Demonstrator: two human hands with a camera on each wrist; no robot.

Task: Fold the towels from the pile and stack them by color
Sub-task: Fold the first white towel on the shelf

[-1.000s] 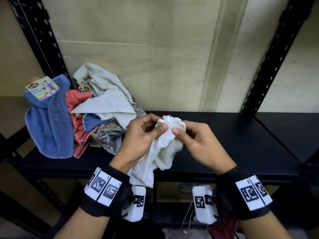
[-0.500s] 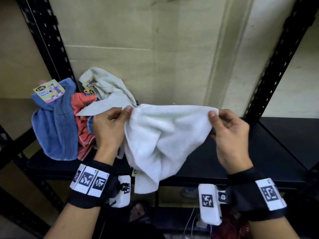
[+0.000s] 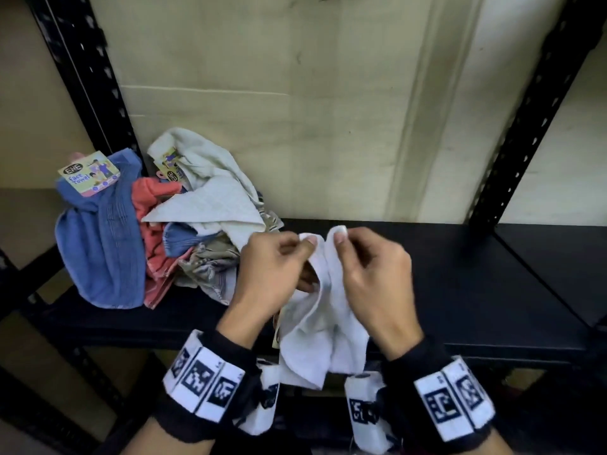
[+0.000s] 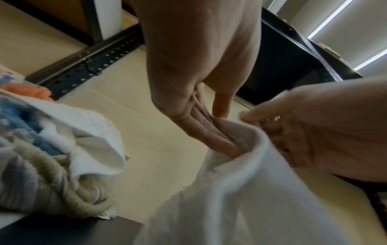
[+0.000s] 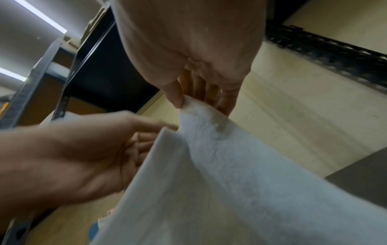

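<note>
Half a second ago the white towel [image 3: 323,310] was spread wide; now both hands [image 3: 272,270] [image 3: 377,277] pinch its top corners together above the shelf [image 3: 460,290], so the first fold begins.

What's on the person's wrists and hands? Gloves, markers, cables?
No gloves: left hand and right hand are bare. Each wrist wears a black band with white square-coded marker tiles, and a white camera box bearing a similar marker underneath. No sleeves visible.
</note>
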